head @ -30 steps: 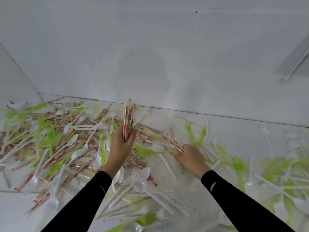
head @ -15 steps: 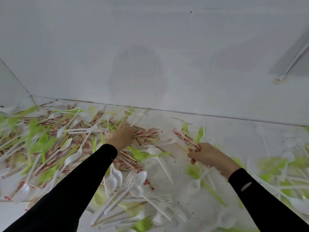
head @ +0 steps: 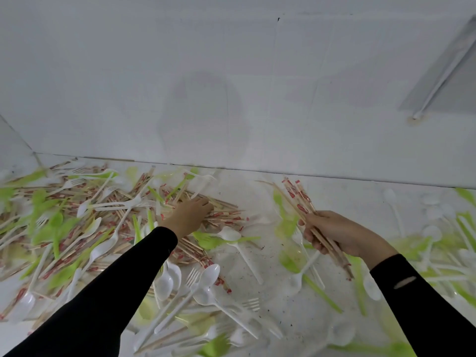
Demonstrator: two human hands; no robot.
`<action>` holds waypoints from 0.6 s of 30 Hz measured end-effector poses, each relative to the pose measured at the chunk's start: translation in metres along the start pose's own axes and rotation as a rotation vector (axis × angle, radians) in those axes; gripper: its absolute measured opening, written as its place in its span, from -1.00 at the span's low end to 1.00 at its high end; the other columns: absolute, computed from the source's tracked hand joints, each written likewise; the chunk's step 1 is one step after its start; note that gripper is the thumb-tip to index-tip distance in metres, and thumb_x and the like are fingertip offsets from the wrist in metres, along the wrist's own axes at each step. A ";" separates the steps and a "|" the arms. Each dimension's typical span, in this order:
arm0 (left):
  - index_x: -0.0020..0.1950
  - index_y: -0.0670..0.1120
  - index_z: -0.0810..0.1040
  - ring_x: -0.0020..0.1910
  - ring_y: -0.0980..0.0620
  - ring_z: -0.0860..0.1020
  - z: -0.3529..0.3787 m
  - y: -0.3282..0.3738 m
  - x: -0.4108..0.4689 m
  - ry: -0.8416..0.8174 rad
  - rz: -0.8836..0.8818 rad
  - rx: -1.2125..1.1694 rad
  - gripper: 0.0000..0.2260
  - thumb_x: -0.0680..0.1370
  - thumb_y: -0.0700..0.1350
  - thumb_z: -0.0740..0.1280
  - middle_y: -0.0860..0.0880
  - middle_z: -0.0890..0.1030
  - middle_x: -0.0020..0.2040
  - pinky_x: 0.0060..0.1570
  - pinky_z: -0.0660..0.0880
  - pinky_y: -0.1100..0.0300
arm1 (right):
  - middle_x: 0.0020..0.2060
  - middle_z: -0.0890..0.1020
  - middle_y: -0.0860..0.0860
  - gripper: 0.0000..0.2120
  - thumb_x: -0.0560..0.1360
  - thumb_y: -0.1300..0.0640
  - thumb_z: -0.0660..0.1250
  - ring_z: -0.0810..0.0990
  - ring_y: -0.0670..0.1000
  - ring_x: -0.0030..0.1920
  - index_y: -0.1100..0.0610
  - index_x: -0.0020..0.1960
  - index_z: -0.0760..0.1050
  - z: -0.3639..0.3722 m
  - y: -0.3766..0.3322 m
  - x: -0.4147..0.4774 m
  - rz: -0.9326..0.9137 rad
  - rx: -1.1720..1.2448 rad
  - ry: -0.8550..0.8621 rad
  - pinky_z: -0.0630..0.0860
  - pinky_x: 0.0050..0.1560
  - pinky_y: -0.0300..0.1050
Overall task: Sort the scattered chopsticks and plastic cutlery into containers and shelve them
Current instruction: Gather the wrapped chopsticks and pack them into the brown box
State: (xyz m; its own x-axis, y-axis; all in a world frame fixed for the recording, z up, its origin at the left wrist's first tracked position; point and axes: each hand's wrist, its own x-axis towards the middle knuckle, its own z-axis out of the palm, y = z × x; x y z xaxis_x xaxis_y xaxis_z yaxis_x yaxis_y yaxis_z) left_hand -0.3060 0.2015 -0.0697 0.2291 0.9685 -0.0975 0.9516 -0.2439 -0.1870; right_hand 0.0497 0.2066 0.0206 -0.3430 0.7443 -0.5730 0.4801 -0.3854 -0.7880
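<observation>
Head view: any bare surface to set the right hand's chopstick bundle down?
Yes: a bare strip by the wall, between the chopstick pile at the left hand and the bundle in the right hand. Crowded left of the left hand and at far right.

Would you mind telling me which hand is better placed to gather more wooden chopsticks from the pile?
Left: the left hand rests on the heap of red-printed wooden chopsticks, while the right hand grips a chopstick bundle.
</observation>
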 end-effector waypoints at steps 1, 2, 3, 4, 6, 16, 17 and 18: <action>0.35 -0.08 0.42 0.30 -0.06 0.41 0.001 0.000 -0.003 0.009 0.016 0.000 -0.65 0.58 -0.31 0.19 -0.04 0.43 0.33 0.15 0.44 0.11 | -0.39 0.54 0.05 -0.84 0.62 0.13 0.16 0.43 0.01 -0.46 0.21 0.06 0.45 0.003 0.001 0.003 -0.004 -0.020 0.007 0.35 -0.47 -0.19; 0.28 -0.10 0.47 0.23 -0.08 0.44 -0.001 0.000 -0.007 0.036 0.035 -0.004 -0.68 0.55 -0.32 0.23 -0.06 0.48 0.27 0.09 0.46 0.10 | -0.38 0.54 0.03 -0.82 0.61 0.11 0.17 0.42 0.01 -0.47 0.22 0.06 0.44 0.007 0.001 0.009 -0.019 -0.062 0.024 0.35 -0.47 -0.18; 0.17 -0.12 0.54 0.13 -0.11 0.49 -0.001 0.000 -0.009 0.100 0.077 -0.016 -0.72 0.49 -0.34 0.30 -0.08 0.54 0.17 0.00 0.49 0.08 | -0.37 0.51 0.02 -0.82 0.59 0.09 0.19 0.40 -0.01 -0.48 0.22 0.03 0.44 0.011 0.000 0.014 -0.044 -0.121 0.047 0.32 -0.47 -0.18; 0.03 -0.12 0.58 -0.01 -0.11 0.54 -0.002 0.000 -0.012 0.159 0.114 -0.017 -0.76 0.41 -0.34 0.39 -0.09 0.59 0.03 -0.12 0.52 0.08 | -0.36 0.47 0.02 -0.83 0.57 0.08 0.21 0.35 -0.04 -0.49 0.19 -0.02 0.42 0.016 -0.002 0.020 -0.076 -0.189 0.067 0.28 -0.47 -0.18; -0.16 -0.09 0.59 -0.21 -0.07 0.54 0.003 -0.001 -0.017 0.253 0.192 0.007 -0.90 0.37 -0.17 0.45 -0.04 0.60 -0.18 -0.30 0.52 0.15 | -0.36 0.38 0.00 -0.82 0.56 0.03 0.26 0.28 -0.06 -0.49 0.10 -0.14 0.36 0.027 -0.012 0.033 -0.154 -0.315 0.090 0.22 -0.48 -0.20; 0.13 -0.03 0.40 -0.15 0.01 0.45 -0.033 0.007 -0.040 0.668 -0.083 -0.641 -0.70 0.46 -0.32 0.20 -0.12 0.61 -0.15 -0.18 0.34 0.13 | -0.35 0.51 0.00 -0.66 0.63 0.00 0.18 0.59 0.11 -0.27 0.09 -0.29 0.40 0.096 -0.062 0.115 -0.348 -0.698 0.180 0.45 -0.30 -0.10; 0.14 -0.08 0.41 -0.26 0.00 0.46 -0.040 0.006 -0.042 0.686 -0.175 -0.766 -0.75 0.52 -0.34 0.22 -0.10 0.58 -0.21 -0.26 0.33 0.17 | -0.32 0.52 -0.01 -0.66 0.63 0.01 0.19 0.57 0.11 -0.21 0.07 -0.31 0.39 0.103 -0.063 0.123 -0.357 -0.772 0.204 0.40 -0.28 -0.12; 0.15 -0.15 0.42 -0.35 -0.01 0.47 -0.046 0.003 -0.043 0.696 -0.253 -0.891 -0.84 0.59 -0.32 0.23 -0.05 0.56 -0.24 -0.33 0.33 0.20 | -0.24 0.53 0.00 -0.69 0.62 0.03 0.19 0.57 0.12 -0.15 0.08 -0.28 0.41 0.111 -0.064 0.131 -0.373 -0.834 0.229 0.38 -0.24 -0.12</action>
State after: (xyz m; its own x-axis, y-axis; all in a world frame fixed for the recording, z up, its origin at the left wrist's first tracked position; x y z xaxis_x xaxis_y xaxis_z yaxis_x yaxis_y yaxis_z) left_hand -0.3040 0.1614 -0.0209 -0.1888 0.8700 0.4554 0.7302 -0.1856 0.6575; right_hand -0.1157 0.2682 -0.0293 -0.4668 0.8641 -0.1884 0.8248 0.3486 -0.4452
